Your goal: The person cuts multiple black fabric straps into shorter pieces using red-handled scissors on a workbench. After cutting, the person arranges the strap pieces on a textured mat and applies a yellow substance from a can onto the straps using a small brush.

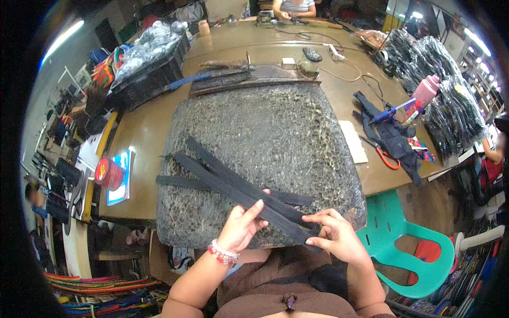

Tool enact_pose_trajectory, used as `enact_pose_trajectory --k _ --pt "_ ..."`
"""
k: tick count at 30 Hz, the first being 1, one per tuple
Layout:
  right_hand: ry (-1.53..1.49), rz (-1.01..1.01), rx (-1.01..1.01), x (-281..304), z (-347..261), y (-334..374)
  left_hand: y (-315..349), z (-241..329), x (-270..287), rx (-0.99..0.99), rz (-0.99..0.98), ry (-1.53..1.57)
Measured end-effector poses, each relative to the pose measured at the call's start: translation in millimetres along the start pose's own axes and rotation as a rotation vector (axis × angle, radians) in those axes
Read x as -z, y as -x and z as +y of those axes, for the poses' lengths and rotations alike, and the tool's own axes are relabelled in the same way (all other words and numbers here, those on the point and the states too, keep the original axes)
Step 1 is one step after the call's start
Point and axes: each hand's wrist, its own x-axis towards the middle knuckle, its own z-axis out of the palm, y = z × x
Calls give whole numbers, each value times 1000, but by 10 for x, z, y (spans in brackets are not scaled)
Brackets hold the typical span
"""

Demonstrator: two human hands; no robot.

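Several flat black woven straps lie crossed on a dark, pitted slab [254,119] in front of me. One strap [228,190] runs from the slab's left side down to its near right edge. My left hand [239,228] pinches this strap near its middle, thumb on top and fingers curled beneath. My right hand [336,236] grips the near right end between thumb and fingers. A second strap [212,159] passes close behind it, its end reaching my right fingertips. Underneath, a third strap [180,182] lies more nearly crosswise. My fingers partly hide the strap ends.
A black crate [151,74] of plastic-wrapped goods stands far left, a red jar [108,174] nearer. To the right are a blue glue gun [384,114], orange-handled scissors [387,158], a pink bottle [424,90], wrapped black bundles [450,108] and a green chair [419,238]. Another person sits opposite.
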Motion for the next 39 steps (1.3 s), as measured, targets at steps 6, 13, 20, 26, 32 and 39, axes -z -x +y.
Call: enact_pose_trajectory --k 6,13,20,26,32,39 --pt "-10 -61 78 157 -120 134 95 -107 38 274 -315 80" --pt "20 23 249 283 -118 276 -177 366 -206 149 -261 -291" --pt "139 218 146 333 209 396 -1377 1447 -214 -21 -340 -665" --pt "304 268 45 308 412 223 -2801 1542 -357 -161 -159 -729" --pt "319 367 57 296 469 -74 -3928 1110 -305 -294 43 -720" --pt "357 391 -44 263 448 -178 -4381 852 -266 -358 214 -853"
